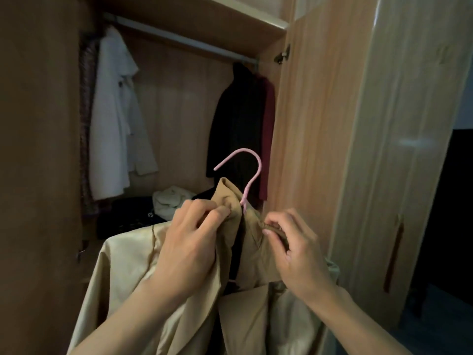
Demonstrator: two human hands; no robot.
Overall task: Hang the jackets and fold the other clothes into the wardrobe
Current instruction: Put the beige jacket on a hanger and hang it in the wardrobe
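Both hands pinch the collar of a tan jacket [143, 272]: the left hand [189, 247] has its fingers and thumb curled round a bunch of cloth just left of the neck of a pink hanger [249, 170], and the right hand [294, 249] nips the folded collar edge just right of it. The jacket sits on the hanger and is held up in front of the open wardrobe, its pale lining turned outward at the left; the hook rises free above the collar, well below the rail [184, 39] and not on it. On the rail, a white coat [112, 119] hangs at the left end beside a patterned garment [87, 124] pressed against the side wall, and a black coat [238, 119] hangs at the right end with a dark red garment [268, 129] just beside it; the stretch of rail between the two groups is bare. On the wardrobe floor lie a pale bundle [171, 198] and dark clothes [128, 213], partly hidden by the raised jacket. A shelf [204, 19] runs above the rail. The left door [38, 149] and the right door [320, 124] stand open on either side, a hinge [282, 56] showing at the top right. Further right is a shut door with a long handle [394, 252]. The room is dim, and beyond the wardrobe it is too dark to make out
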